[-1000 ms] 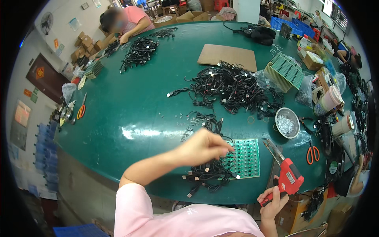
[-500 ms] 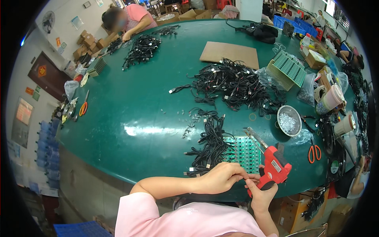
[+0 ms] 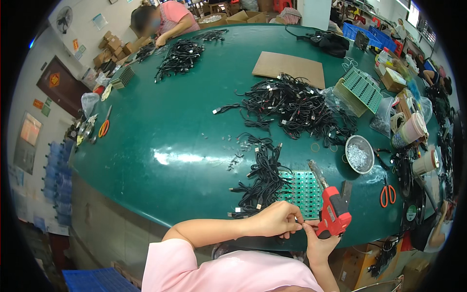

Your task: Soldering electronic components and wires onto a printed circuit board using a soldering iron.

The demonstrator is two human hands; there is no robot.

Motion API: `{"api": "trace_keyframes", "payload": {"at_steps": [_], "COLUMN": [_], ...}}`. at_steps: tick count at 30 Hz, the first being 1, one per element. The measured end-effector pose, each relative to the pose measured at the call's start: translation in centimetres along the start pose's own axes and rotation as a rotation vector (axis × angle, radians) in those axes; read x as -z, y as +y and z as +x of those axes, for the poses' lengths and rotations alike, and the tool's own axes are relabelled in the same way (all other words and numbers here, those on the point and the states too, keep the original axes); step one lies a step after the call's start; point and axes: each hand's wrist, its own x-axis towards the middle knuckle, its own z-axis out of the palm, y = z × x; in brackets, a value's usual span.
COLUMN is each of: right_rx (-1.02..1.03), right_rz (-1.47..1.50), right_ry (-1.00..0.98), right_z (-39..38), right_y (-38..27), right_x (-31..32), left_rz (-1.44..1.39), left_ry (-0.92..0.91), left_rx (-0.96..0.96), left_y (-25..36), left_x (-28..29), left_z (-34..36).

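Observation:
My left hand (image 3: 277,219) is pinched, fingertips meeting my right thumb over something small that I cannot make out. My right hand (image 3: 318,243) grips a red glue gun (image 3: 334,214), whose metal front points up and away from me. Just beyond both hands lies a green circuit-board panel (image 3: 299,190). Black cables with plugs (image 3: 258,180) are heaped along its left side, partly over its edge. A metal bowl of small clear pieces (image 3: 358,155) stands to the right, with orange-handled scissors (image 3: 387,192) below it.
A larger cable pile (image 3: 296,109), a cardboard sheet (image 3: 287,68) and stacked boards (image 3: 360,90) lie farther back on the green table (image 3: 136,146). Bags and containers (image 3: 408,129) crowd the right edge. A co-worker (image 3: 172,22) leans over the far left, beside more cables (image 3: 177,61).
My left hand came down from over the boards to meet my right thumb. The glue gun moved left, then tilted more upright. The view shifted slightly.

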Motion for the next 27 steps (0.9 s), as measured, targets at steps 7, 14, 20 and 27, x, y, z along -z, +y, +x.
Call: {"api": "trace_keyframes", "payload": {"at_steps": [7, 14, 20, 27], "right_rx": [-0.031, -0.050, -0.057, -0.144], "right_rz": [0.083, 0.071, 0.014, 0.071], "right_ry": [0.085, 0.009, -0.002, -0.027], "right_z": [0.6, 1.4, 1.3, -1.0], "right_y": [-1.1, -1.5, -1.5, -1.2], "right_x": [-0.5, -0.2, 0.2, 4.3], "left_rz": [0.218, -0.039, 0.093, 0.807], "left_ry": [0.153, 0.156, 0.142, 0.670], "left_rx": [-0.220, -0.075, 0.097, -0.366], "left_y": [-1.7, -0.9, 0.2, -2.9], "left_x": [0.0, 0.1, 0.1, 0.2], "left_z": [0.9, 1.0, 1.2, 2.5]}}
